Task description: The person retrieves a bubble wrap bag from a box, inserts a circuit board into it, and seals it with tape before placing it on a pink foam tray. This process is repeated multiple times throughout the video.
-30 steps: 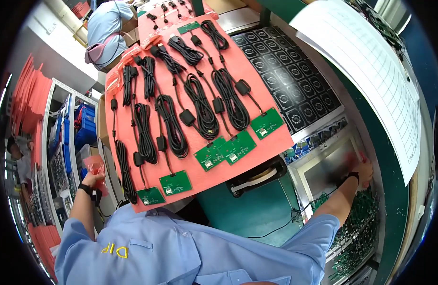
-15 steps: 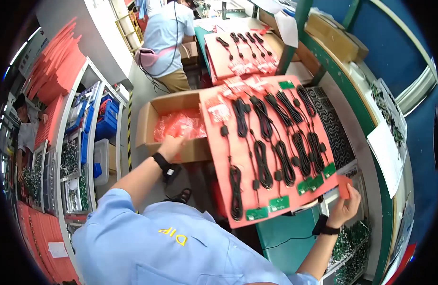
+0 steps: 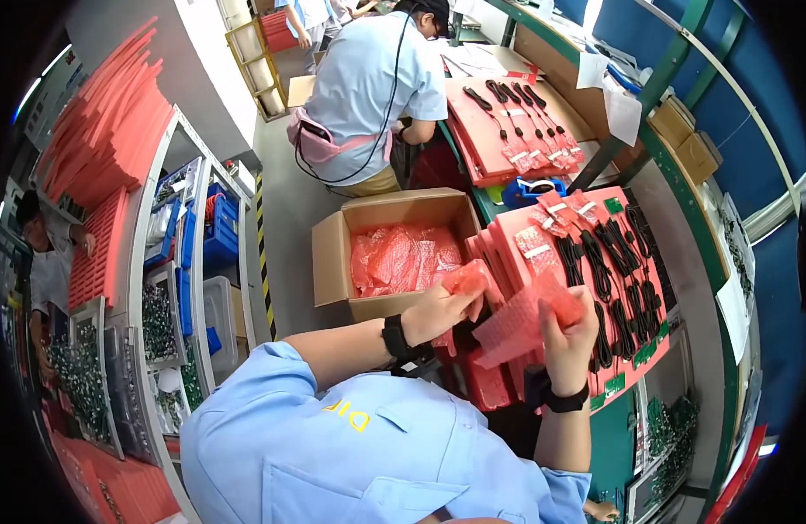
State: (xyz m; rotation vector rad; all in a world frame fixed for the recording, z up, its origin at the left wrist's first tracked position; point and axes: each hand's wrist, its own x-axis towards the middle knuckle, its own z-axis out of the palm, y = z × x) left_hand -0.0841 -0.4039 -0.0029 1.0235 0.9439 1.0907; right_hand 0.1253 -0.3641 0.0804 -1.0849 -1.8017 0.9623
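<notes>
My left hand (image 3: 438, 313) is closed on a crumpled red bubble bag (image 3: 469, 278), at the near right corner of an open cardboard box (image 3: 333, 266). More red bubble bags (image 3: 398, 260) lie inside that box. My right hand (image 3: 570, 342) is closed on another red bubble bag (image 3: 518, 327), which hangs toward my left hand. Just beyond my right hand is a stack of pink foam sheets (image 3: 506, 249). Bundled black cables (image 3: 599, 266), green circuit boards (image 3: 614, 384) and small red bags (image 3: 536, 249) lie on its top sheet.
A co-worker (image 3: 368, 92) in a light blue shirt bends over the far bench. Another pink sheet with cables (image 3: 481, 122) lies there, with a blue tape roll (image 3: 532, 190) nearby. Shelving with blue bins (image 3: 221, 231) stands at left; a green-edged shelf (image 3: 682, 201) runs along the right.
My left hand has come up out of the box with a red bubble bag. My right hand has moved left from the sheet's edge, and the view has shifted.
</notes>
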